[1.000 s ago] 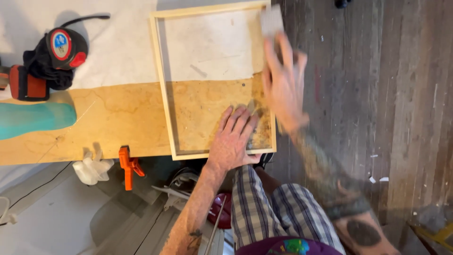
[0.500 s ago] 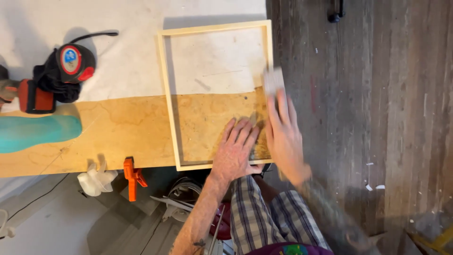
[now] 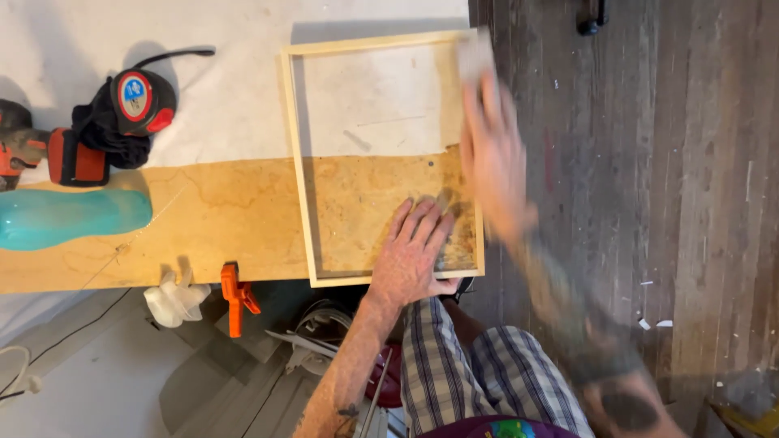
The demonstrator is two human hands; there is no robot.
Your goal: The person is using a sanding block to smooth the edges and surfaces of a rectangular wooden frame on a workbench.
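A pale wooden frame (image 3: 297, 162) lies flat on the bench, half on a white sheet and half on a plywood board (image 3: 203, 219). My left hand (image 3: 414, 251) presses flat, fingers spread, on the frame's near right corner. My right hand (image 3: 491, 154) is blurred with motion over the frame's right rail. Its fingertips hold a small pale sanding block (image 3: 475, 53) against the far right corner.
On the bench to the left are a black and red tape measure (image 3: 142, 97), an orange and black power tool (image 3: 69, 158) and a teal bottle (image 3: 65, 217). An orange clamp (image 3: 235, 296) grips the board's near edge beside a white rag (image 3: 174, 300). Dark floorboards (image 3: 649, 162) lie to the right.
My right hand slid the block along the right rail toward me, then back out to the far corner. My left hand stayed pressed on the near corner.
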